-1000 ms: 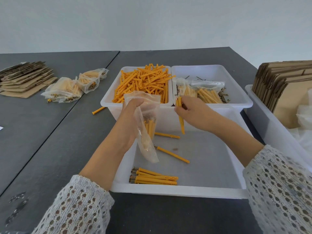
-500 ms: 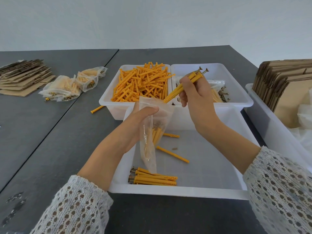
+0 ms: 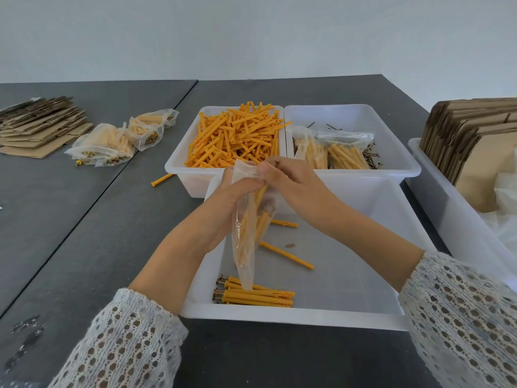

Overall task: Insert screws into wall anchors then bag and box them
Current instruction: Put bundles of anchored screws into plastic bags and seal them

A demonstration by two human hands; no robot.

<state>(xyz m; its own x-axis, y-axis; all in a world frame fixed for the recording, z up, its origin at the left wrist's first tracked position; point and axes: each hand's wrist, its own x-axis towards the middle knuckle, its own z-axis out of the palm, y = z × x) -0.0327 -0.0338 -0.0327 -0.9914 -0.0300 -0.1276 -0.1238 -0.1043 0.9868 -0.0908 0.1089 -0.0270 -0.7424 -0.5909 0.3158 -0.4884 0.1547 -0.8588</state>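
A clear plastic bag (image 3: 246, 242) hangs over the near white tray (image 3: 279, 316), with orange anchors inside it. My left hand (image 3: 226, 203) grips the bag near its mouth. My right hand (image 3: 293, 186) is at the bag's mouth, fingers curled on its top edge and on the anchors going in. A small bundle of anchors with screws (image 3: 251, 294) lies at the tray's near side. Two loose anchors (image 3: 285, 254) lie on the tray floor.
A far tray (image 3: 173, 166) is heaped with orange anchors; the tray beside it (image 3: 391, 163) holds screws and filled bags. Filled bags (image 3: 112, 144) and flat cardboard (image 3: 36, 127) lie at the left. A bin with cardboard (image 3: 453, 208) stands at the right.
My right hand has come down from above the bag with a few anchors and now pushes them into the bag's mouth. My left hand kept hold of the bag.
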